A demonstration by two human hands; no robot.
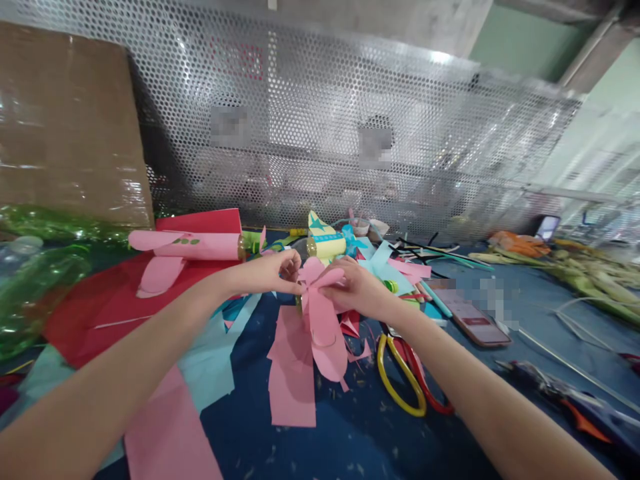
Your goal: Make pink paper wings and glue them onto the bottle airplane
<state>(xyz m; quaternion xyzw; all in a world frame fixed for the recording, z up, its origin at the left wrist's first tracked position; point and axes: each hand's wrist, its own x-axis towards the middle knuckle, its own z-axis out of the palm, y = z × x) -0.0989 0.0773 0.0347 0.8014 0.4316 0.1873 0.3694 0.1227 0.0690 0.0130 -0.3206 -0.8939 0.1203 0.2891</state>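
Observation:
My left hand (280, 272) pinches the left edge of a pink paper craft (327, 333) with rounded, petal-like flaps. From the right, my right hand (357, 288) closes on the same craft, its fingertips partly hidden behind the paper. One long flap hangs toward me, with a curved line near its lower end. Under it lies a cut sheet of pink paper (294, 393). Scissors (403, 383) with yellow and red handles rest beside my right forearm. Beyond my left forearm, a pink paper plane (200, 247) lies on red paper (100, 313).
A yellow paper plane (327, 247) stands behind my hands among coloured scraps. To the right lie a phone (473, 313) and a dark tool with orange on it (575, 407). Green plastic bottles (45, 287) and a cardboard sheet (70, 127) are at left. A perforated metal panel (310, 133) stands behind.

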